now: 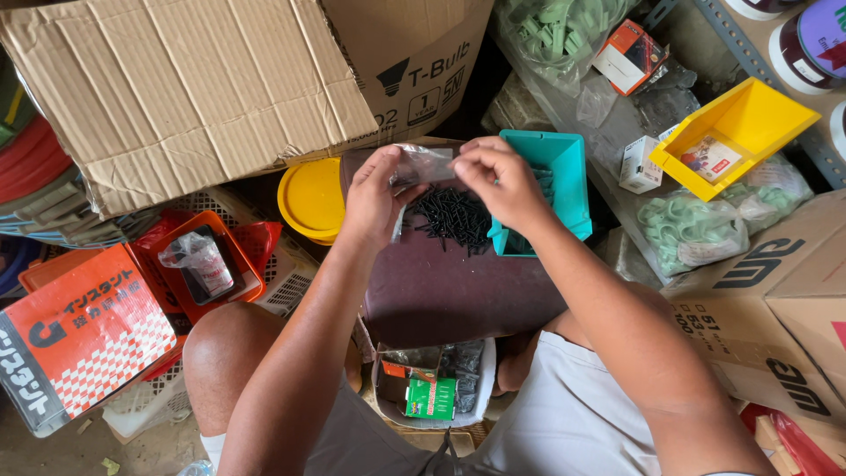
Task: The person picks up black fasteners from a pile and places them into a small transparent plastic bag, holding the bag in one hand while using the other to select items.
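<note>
Clear bag apparently between both fingers

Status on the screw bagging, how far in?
Done: nothing finished shows. In hand: left hand and right hand hold a small clear bag over the black screws. Left: that pile on the dark board, more in the teal bin.
</note>
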